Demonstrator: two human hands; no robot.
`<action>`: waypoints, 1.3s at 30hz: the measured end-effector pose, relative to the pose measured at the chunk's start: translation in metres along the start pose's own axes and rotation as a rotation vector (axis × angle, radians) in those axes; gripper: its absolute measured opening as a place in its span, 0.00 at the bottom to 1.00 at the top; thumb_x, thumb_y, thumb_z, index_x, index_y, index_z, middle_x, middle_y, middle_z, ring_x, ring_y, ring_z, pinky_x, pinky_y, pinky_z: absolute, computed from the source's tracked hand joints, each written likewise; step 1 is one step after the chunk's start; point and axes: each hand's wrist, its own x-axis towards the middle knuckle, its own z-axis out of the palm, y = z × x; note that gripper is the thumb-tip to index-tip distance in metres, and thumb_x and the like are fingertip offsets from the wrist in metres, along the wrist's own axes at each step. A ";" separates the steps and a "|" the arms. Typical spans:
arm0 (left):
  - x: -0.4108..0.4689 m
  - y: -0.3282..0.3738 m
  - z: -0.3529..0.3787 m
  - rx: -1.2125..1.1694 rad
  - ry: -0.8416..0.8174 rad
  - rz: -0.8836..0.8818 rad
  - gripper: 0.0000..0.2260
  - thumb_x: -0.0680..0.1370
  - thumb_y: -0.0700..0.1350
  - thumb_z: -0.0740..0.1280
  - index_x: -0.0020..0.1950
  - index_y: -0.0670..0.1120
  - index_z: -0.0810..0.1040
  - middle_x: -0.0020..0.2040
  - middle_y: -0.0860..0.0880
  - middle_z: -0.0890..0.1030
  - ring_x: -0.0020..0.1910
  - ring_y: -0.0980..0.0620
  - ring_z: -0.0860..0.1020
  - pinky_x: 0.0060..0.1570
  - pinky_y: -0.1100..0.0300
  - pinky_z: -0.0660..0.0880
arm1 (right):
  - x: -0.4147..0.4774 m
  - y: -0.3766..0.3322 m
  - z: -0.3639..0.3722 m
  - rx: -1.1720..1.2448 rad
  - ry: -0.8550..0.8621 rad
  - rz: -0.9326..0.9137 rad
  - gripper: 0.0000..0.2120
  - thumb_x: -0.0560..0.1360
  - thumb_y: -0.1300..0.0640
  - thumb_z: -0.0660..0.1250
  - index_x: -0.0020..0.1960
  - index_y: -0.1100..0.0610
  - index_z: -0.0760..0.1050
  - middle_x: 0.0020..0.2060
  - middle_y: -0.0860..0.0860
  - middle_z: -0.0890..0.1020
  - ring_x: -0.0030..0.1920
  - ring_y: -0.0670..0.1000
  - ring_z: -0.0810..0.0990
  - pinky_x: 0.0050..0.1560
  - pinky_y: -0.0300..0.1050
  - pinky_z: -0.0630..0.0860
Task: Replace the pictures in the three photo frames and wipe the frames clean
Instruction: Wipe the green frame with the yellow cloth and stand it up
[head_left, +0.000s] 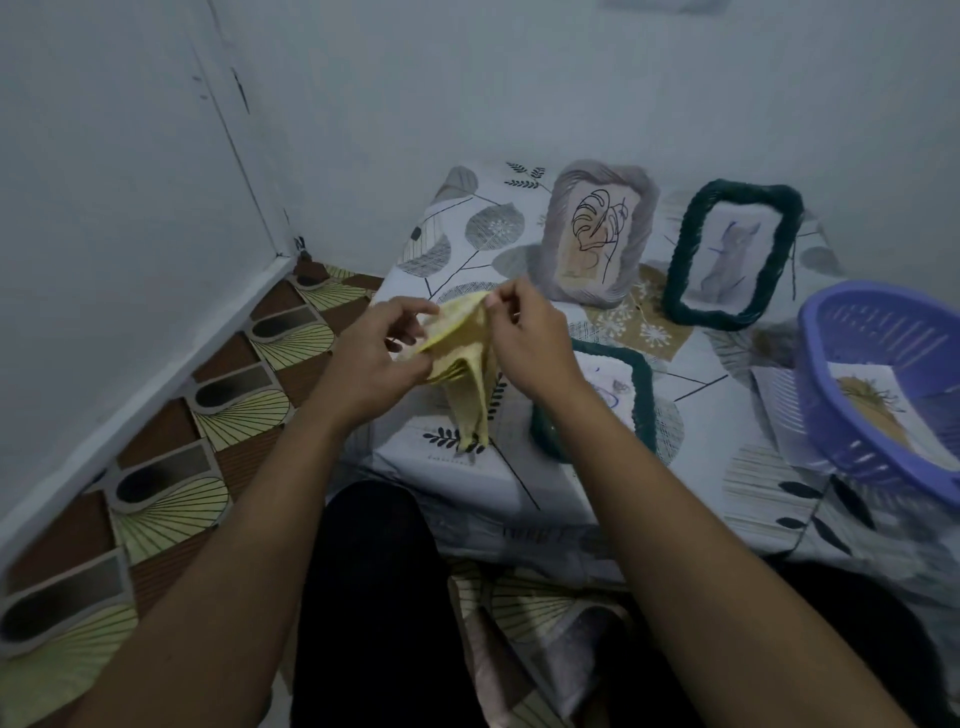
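Above the worktop's (545, 467) near left corner, the fingers (415, 312) of the left hand (374, 358) and right hand (530, 338) are pinched on a yellow cloth (462, 358), its tail hanging down to the covering. A green frame (636, 374) lies flat beside the right forearm, while a grey frame (602, 174) and a second green frame (743, 189) stand behind. A wide sweep while opening the cloth could topple the upright pair.

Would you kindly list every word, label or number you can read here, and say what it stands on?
No legible text anywhere in this view.
tablecloth: small dark marks near the front edge, too blurred to read.
grey frame, upright green frame, flat green frame: drawings only, no words.
purple basket, yellow cloth: no label visible.
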 end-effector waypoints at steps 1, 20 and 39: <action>0.001 0.003 0.002 0.042 0.003 0.033 0.16 0.73 0.39 0.71 0.58 0.55 0.79 0.53 0.51 0.77 0.49 0.59 0.76 0.51 0.68 0.74 | 0.001 -0.002 -0.006 0.011 -0.009 0.003 0.06 0.83 0.56 0.59 0.53 0.57 0.73 0.41 0.45 0.76 0.42 0.45 0.74 0.41 0.42 0.66; 0.008 0.042 0.015 -0.448 -0.081 -0.241 0.10 0.79 0.48 0.70 0.39 0.46 0.84 0.36 0.47 0.81 0.35 0.51 0.78 0.40 0.57 0.73 | 0.008 0.031 -0.029 0.153 0.053 0.105 0.05 0.80 0.52 0.67 0.47 0.51 0.79 0.41 0.41 0.78 0.46 0.43 0.77 0.51 0.43 0.73; 0.008 0.034 0.108 -0.190 0.242 -0.496 0.12 0.83 0.47 0.57 0.58 0.45 0.77 0.57 0.45 0.80 0.59 0.43 0.76 0.62 0.48 0.72 | -0.047 0.121 -0.100 -0.714 0.062 0.661 0.34 0.77 0.35 0.60 0.71 0.59 0.65 0.70 0.59 0.65 0.70 0.61 0.64 0.66 0.58 0.62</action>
